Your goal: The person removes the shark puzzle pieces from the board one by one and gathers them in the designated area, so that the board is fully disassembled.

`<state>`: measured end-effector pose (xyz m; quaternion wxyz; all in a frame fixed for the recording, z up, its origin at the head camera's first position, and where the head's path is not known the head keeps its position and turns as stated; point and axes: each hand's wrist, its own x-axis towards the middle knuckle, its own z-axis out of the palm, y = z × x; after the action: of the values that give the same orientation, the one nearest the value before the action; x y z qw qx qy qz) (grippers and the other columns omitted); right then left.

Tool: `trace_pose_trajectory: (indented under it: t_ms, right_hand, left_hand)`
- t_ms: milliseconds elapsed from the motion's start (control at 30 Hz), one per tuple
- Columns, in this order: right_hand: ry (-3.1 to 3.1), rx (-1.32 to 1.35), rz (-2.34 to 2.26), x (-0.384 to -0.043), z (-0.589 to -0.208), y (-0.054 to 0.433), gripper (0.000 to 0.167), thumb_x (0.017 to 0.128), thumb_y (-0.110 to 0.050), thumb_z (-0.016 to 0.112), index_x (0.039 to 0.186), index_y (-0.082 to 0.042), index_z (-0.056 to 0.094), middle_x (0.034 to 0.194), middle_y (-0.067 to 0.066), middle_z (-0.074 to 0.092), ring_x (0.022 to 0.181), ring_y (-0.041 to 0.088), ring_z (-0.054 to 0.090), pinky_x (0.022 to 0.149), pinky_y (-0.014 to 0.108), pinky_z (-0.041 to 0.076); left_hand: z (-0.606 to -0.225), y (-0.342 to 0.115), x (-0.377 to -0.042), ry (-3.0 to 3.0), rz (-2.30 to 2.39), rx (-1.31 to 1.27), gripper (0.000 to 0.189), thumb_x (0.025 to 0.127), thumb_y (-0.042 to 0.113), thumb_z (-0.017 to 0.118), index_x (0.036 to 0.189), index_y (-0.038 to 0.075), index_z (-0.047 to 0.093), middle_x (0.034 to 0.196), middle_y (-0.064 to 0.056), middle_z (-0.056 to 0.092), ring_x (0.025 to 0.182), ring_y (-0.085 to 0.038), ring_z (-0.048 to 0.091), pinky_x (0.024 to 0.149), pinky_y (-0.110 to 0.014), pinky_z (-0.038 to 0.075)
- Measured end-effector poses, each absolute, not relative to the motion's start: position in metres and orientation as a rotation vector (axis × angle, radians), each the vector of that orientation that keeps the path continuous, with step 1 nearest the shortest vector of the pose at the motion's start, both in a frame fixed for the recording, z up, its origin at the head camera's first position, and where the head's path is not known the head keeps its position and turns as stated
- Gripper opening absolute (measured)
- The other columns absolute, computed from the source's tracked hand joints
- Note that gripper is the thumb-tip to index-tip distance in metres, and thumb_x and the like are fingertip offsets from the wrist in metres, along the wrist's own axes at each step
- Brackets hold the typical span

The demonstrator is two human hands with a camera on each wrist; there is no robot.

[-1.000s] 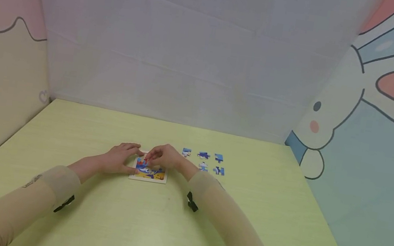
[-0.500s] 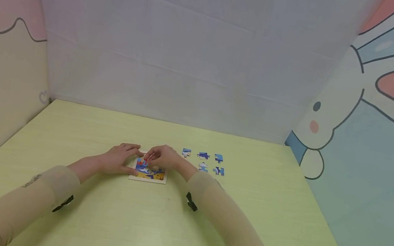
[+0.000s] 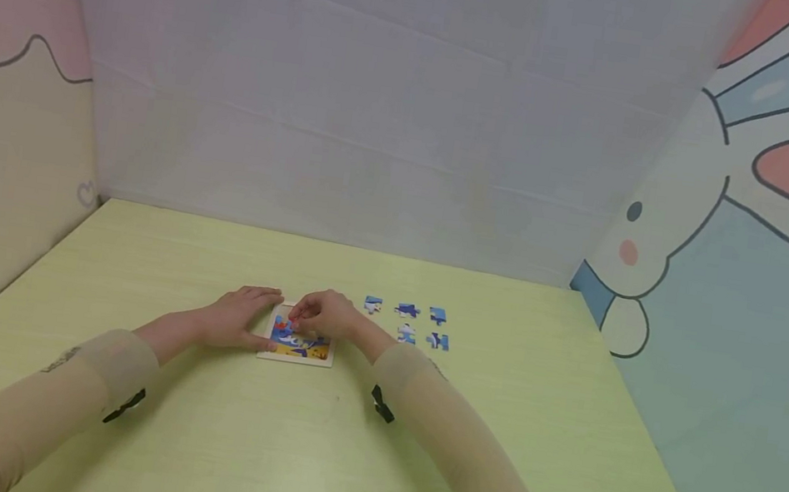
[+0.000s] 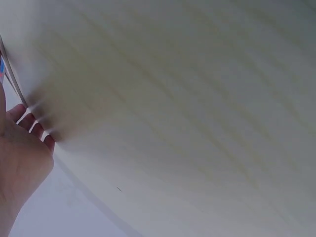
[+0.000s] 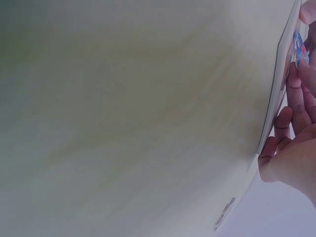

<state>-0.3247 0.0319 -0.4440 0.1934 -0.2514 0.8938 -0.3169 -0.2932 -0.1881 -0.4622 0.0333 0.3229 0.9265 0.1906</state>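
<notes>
the left hand (image 3: 231, 321) has drawn one finger back from the square pale-wood puzzle frame (image 3: 295, 361), grip spread; the right hand (image 3: 326, 314) pinches a flat blue-and-red jigsaw piece (image 5: 301, 51).

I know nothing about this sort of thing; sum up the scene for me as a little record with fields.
Workspace: pale yellow-green table
Puzzle: jigsaw tray, with a blue-and-yellow picture partly covered by the hands
Left grip: spread at the tray's left side
Right grip: pinching a blue-and-red puzzle piece over the tray
Loose pieces: five visible, right of the tray; three in the far row, two nearer
Right wall: cartoon rabbit
</notes>
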Motion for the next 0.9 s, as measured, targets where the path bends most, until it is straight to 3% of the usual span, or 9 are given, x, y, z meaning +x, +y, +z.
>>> trace_pose_trajectory:
  t_ms: [333,633,900]
  right_hand:
    - [2.493,-0.615,-0.979,-0.325,-0.438,0.035,0.010,0.089,-0.019,0.067,0.098,-0.016,0.070,0.094,-0.007,0.069,0.089,0.005,0.060,0.085,0.022,0.045]
    - [2.494,-0.670,-0.931,-0.325,-0.438,0.043,0.013,0.088,-0.023,0.068,0.100,-0.017,0.069,0.098,-0.008,0.068,0.097,0.006,0.061,0.094,0.026,0.044]
    - [2.461,-0.693,-0.947,-0.321,-0.426,0.056,0.012,0.088,-0.018,0.068,0.099,-0.015,0.068,0.091,-0.004,0.069,0.084,0.007,0.061,0.077,0.020,0.047]
  left_hand:
    - [-0.457,-0.185,-0.291,2.834,0.570,0.999,0.088,0.081,0.050,0.068,0.141,-0.006,0.035,0.146,-0.024,0.034,0.133,-0.046,0.030,0.104,-0.063,0.027]
    - [-0.457,-0.186,-0.289,2.838,0.563,0.989,0.089,0.081,0.051,0.068,0.141,-0.005,0.035,0.146,-0.024,0.034,0.132,-0.046,0.031,0.103,-0.064,0.028]
    - [-0.455,-0.185,-0.289,2.856,0.555,0.997,0.087,0.080,0.049,0.069,0.140,-0.006,0.036,0.145,-0.025,0.035,0.131,-0.047,0.032,0.102,-0.063,0.029]
